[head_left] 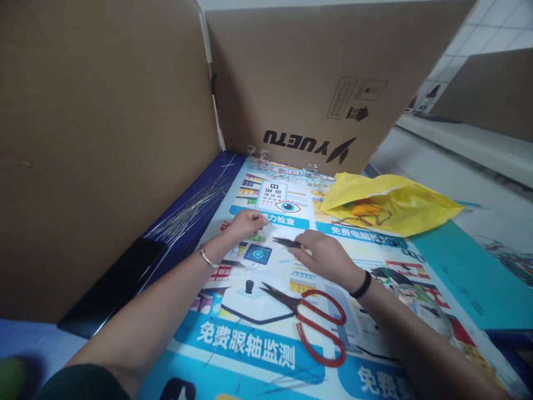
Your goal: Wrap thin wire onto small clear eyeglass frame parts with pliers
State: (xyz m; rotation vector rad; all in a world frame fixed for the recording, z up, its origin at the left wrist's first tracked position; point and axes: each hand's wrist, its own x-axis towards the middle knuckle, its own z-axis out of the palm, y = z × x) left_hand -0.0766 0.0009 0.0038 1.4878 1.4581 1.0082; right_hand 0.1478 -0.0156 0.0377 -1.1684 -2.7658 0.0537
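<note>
R. hand [320,254] — fingers wrapped round dark pointed tool [287,243]; L. hand [247,223] — fingertips pinched narrow (contents, if any, can't tell). Red-handled scissors [297,306] lie nearby.

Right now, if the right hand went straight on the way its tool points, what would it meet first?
Probably the left hand: the dark pointed tool in the right hand aims roughly at it. Depth is unclear from this single view, so the tip might pass above or below.
</note>
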